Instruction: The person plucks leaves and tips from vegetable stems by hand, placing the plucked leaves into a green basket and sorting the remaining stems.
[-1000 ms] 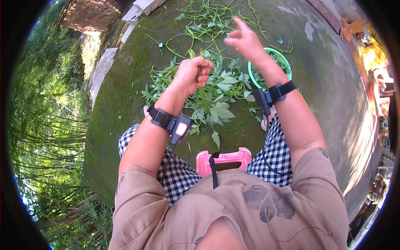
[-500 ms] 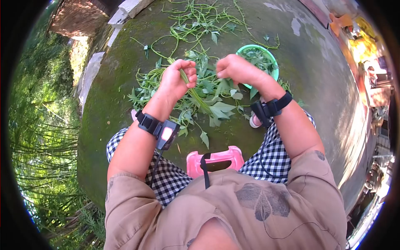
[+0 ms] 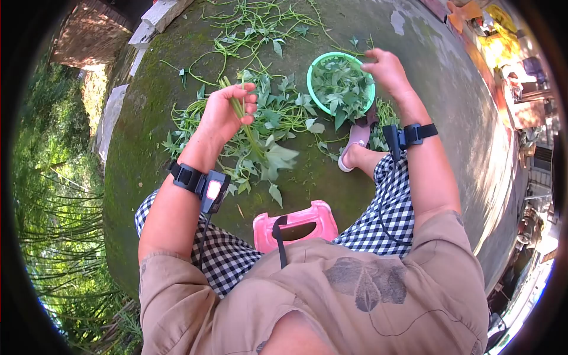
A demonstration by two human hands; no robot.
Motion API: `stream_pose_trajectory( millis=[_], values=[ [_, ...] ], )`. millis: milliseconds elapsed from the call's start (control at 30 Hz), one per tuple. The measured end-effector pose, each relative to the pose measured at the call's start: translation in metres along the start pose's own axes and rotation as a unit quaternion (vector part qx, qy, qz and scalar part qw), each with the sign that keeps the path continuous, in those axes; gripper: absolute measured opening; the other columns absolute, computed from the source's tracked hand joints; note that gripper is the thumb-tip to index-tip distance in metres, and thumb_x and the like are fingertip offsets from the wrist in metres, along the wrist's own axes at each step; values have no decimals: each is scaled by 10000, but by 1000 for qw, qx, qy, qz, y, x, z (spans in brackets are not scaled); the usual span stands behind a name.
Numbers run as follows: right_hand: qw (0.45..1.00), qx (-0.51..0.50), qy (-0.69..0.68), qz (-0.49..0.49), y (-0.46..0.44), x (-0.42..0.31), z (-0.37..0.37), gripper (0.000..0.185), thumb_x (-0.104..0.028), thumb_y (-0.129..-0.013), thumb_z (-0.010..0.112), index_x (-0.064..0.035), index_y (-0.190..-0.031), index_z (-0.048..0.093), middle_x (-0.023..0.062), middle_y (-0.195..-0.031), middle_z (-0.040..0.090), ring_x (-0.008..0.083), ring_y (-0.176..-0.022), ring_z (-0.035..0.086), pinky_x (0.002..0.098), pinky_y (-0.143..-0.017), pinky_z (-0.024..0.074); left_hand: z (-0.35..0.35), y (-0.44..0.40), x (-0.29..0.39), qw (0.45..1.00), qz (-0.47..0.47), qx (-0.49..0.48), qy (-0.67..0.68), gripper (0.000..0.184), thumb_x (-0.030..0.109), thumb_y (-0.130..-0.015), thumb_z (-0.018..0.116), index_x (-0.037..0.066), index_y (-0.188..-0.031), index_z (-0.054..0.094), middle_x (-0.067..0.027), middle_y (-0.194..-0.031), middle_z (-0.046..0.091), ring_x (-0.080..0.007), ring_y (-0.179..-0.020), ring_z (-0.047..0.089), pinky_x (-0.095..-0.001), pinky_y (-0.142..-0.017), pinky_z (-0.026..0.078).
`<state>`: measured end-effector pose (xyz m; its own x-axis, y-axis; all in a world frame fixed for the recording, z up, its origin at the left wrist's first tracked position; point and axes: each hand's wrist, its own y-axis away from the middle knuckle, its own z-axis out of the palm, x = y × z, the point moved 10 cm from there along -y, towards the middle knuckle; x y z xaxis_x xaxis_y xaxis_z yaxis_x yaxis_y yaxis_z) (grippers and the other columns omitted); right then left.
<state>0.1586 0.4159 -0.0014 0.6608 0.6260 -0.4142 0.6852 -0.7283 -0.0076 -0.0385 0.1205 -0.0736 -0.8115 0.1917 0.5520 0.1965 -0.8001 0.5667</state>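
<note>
Bunch of leafy stems [image 3: 254, 142] clasped in left hand [image 3: 229, 107], over leaf pile [image 3: 269, 118]. Right hand [image 3: 387, 72] just swung away to right edge of green basin [image 3: 310, 84], so left holds alone; right fingers half-curled, can't tell if gripping anything.

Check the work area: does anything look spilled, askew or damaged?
Nothing looks plainly damaged or tipped over. The only untidy spots are the mostly bare green stems tangled on the ground beyond the leafy pile, and one leaf drooping over the near rim of the green basket.
</note>
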Motion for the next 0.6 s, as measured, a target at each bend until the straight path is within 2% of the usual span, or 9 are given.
stream_pose_trajectory(
  millis=[67,133,200,233,267,367,467,533,600],
  values=[
    [961,-89,-261,-8,14,-62,-17,438,-187,-786,733,-32,-1186,644,71,-919,694,149,-831,664,289,-757,517,3,-4,-3,1000,-1,-13,10,254,177,-950,480,24,-1134,564,-73,-854,612,-170,-682,551,-304,-553,420],
    [900,-120,-401,-125,49,-145,-58,451,-128,-811,689,-16,-1241,605,25,-888,636,75,-825,589,239,-735,485,8,-11,-7,999,-11,-50,12,260,182,-967,451,24,-1139,565,-96,-910,639,-193,-708,574,-326,-594,441],
    [809,-176,-527,-190,95,-214,-99,637,-58,-802,651,-6,-1400,438,116,-944,627,163,-827,615,235,-696,474,16,-12,-9,996,-10,-85,20,299,222,-998,416,20,-1162,563,-98,-878,651,-198,-715,596,-339,-607,460],
    [773,-205,-561,-215,113,-235,-111,621,-59,-802,654,-5,-1385,445,114,-938,627,162,-822,615,235,-693,474,23,-12,-12,994,-11,-102,23,320,242,-1014,399,19,-1174,562,-99,-862,657,-201,-719,607,-346,-613,469],
    [747,-225,-581,-231,127,-249,-117,605,-60,-802,656,-4,-1369,451,112,-932,627,160,-816,615,235,-689,475,24,-4,-9,999,8,-40,14,338,258,-1023,387,21,-1196,554,-102,-866,657,-202,-715,605,-354,-618,476],
    [706,-269,-608,-244,145,-270,-123,558,-62,-802,664,0,-1322,470,106,-915,627,156,-800,615,235,-679,476,28,-11,-16,993,-10,-118,15,347,259,-1022,386,22,-1224,539,-108,-868,656,-209,-715,605,-362,-629,486],
    [693,-289,-613,-245,149,-275,-117,510,-65,-802,671,3,-1274,490,99,-898,628,151,-783,615,235,-669,477,48,29,-5,997,10,-8,-80,399,299,-1021,396,20,-1283,509,-118,-880,655,-221,-721,607,-382,-645,495],
    [687,-299,-614,-248,148,-272,-112,479,-66,-802,676,6,-1243,503,95,-886,628,148,-772,614,236,-662,478,43,16,-3,994,39,-70,-68,431,332,-1017,403,23,-1302,502,-116,-885,653,-227,-733,615,-391,-652,498],
    [682,-308,-616,-246,146,-269,-106,447,-68,-802,681,8,-1211,516,91,-875,628,145,-761,614,236,-655,479,28,1,-11,992,0,-124,0,433,335,-1012,413,24,-1299,505,-116,-879,650,-234,-733,627,-395,-648,501]
  ],
)
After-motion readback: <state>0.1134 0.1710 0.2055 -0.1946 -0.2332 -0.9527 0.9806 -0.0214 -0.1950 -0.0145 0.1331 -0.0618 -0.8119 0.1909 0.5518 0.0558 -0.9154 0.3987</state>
